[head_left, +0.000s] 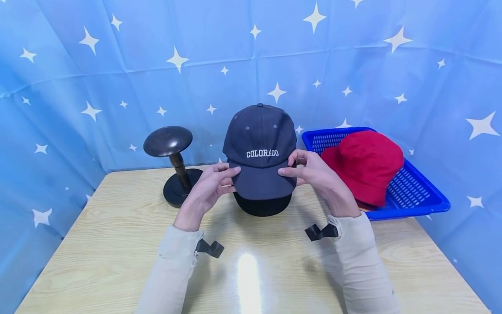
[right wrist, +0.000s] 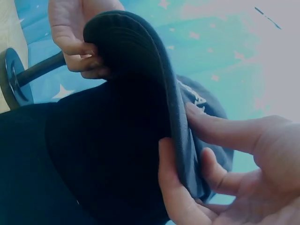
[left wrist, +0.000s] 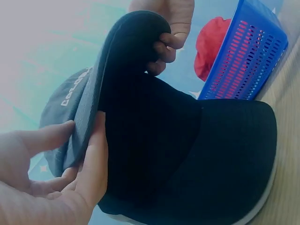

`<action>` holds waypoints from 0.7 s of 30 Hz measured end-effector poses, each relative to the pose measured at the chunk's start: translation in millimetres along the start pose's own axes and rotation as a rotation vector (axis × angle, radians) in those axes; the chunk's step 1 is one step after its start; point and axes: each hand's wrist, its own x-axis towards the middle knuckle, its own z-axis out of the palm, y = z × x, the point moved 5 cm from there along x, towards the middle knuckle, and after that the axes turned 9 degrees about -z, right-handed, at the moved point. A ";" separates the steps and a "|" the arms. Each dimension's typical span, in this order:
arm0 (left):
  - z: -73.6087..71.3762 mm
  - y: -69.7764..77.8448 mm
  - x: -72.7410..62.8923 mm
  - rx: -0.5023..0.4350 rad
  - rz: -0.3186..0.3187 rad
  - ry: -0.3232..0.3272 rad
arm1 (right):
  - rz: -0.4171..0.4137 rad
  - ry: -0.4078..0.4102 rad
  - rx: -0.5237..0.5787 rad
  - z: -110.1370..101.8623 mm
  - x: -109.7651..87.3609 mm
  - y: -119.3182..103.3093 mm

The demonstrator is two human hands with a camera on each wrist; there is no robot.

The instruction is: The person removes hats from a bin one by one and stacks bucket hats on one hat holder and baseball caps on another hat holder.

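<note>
Head view: the navy cap [head_left: 259,135] is held with its brim [head_left: 262,183] pointed nearward and down, its crown-to-brim axis centred between the left hand [head_left: 209,185] and the right hand [head_left: 317,172], by which the brim's side edges are pinched. A black cap [head_left: 262,207] is seen below. A black stand [head_left: 179,169] is noted outward of the left hand; a red hat [head_left: 364,163] in a blue basket [head_left: 425,195], outward of the right. Tabletop [head_left: 284,272] is exposed nearward of both hands.

Your head camera looks forward and down across the surface [head_left: 110,235]. Your wrist cameras face inward from left and right, close up, sharing the upper cap's brim [head_left: 262,183].
</note>
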 end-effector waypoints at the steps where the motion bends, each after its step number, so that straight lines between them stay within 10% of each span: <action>1: -0.3 -0.6 1.2 0.009 0.004 0.005 | 0.002 -0.006 -0.020 -0.4 0.2 0.7; 21: -8.2 -21.5 14.7 0.171 -0.111 -0.021 | 0.064 -0.099 -0.345 0.2 5.6 20.4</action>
